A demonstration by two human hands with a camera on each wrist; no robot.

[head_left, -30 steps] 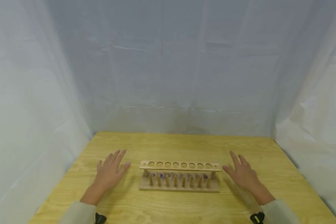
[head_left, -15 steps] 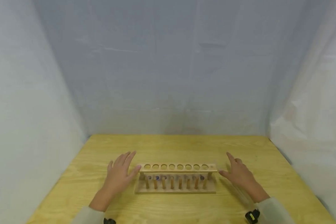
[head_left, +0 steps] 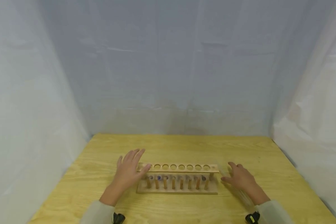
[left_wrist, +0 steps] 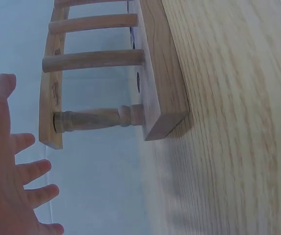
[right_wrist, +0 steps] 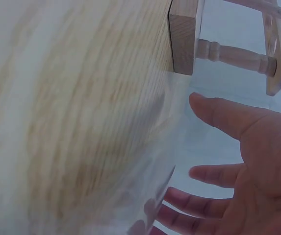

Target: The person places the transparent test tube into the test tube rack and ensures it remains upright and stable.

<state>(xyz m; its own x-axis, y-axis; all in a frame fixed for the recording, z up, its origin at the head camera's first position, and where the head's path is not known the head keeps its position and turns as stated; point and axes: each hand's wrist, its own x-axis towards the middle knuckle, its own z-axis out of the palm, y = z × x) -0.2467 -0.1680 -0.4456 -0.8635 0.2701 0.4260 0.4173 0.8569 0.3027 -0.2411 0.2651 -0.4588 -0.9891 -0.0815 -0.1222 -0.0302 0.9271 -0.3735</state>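
Observation:
A wooden test tube rack [head_left: 177, 189] stands upright on the table, with a row of round holes along its top bar and several pegs below. My left hand [head_left: 128, 174] is at the rack's left end, fingers spread. In the left wrist view, the left fingers [left_wrist: 35, 171] hold nothing and show a gap to the rack's turned post. My right hand [head_left: 242, 179] is just right of the rack, fingers slightly bent. A clear, tube-like thing [head_left: 245, 199] lies beside and partly under it. In the right wrist view the thumb [right_wrist: 223, 115] is apart from the other fingers, which the clear thing partly overlaps.
The rack stands on a pale wooden table [head_left: 170, 149]. White sheeting [head_left: 168, 77] hangs behind the table and along both sides. Dark wrist devices [head_left: 252, 217] sit at the light sleeves [head_left: 273, 213].
My left hand has moved right, from beside the rack to its left end. The right hand has lowered slightly, its fingers more bent. The rack stays in place while the view shifts a little.

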